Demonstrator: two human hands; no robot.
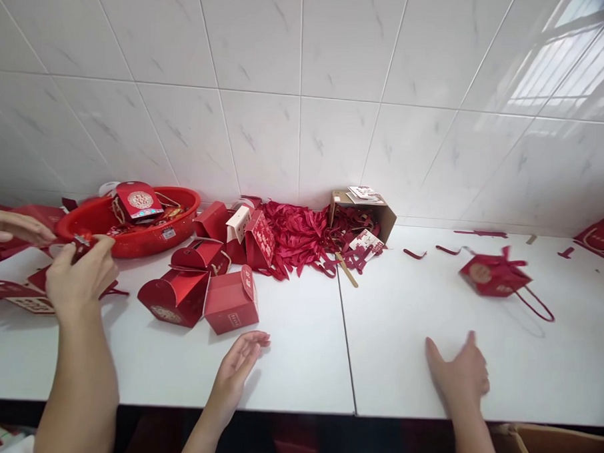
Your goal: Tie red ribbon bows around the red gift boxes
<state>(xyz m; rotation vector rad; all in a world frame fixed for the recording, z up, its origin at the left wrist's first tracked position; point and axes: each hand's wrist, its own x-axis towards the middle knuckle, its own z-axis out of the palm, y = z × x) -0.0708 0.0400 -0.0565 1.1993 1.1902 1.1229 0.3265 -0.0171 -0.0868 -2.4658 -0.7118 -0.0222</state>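
Observation:
My left hand (234, 369) is over the front of the white table, fingers loosely stretched, holding nothing. Just beyond it stand a closed red gift box (232, 302) and another red box with a rounded flap (175, 294). My right hand (460, 375) is over the right part of the table, thumb and forefinger spread apart, also without anything in it. Past its fingertips a small red gift box (495, 274) with a ribbon bow and a cord handle is tilted; whether it touches the table I cannot tell.
At far left another person's hands (82, 270) handle a small red item by a red basin (181, 238) of boxes. Red ribbons (296, 233) are heaped beside a tipped cardboard box (388, 220). Ribbon scraps (413, 254) lie rightward. An open carton (563, 438) stands below the front edge.

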